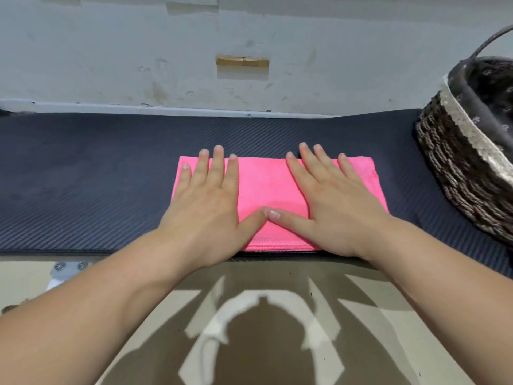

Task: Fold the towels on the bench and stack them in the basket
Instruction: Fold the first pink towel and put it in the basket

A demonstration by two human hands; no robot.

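Note:
A pink towel (263, 184), folded into a flat rectangle, lies on the dark bench (83, 176) near its front edge. My left hand (208, 207) presses flat on the towel's left half with fingers spread and straight. My right hand (336, 201) lies flat on the right half in the same way. The two thumb tips meet over the towel's middle. A dark woven basket (455, 162) with a handle stands on the bench at the right, partly cut off by the frame; the part of its inside that shows holds no towel.
A pale, stained wall (194, 65) rises directly behind the bench. The floor (263, 343) lies below the bench's front edge. A metal bracket (69, 266) with bolts sits under the bench at the left. Bare dark bench surface stretches to the left of the towel.

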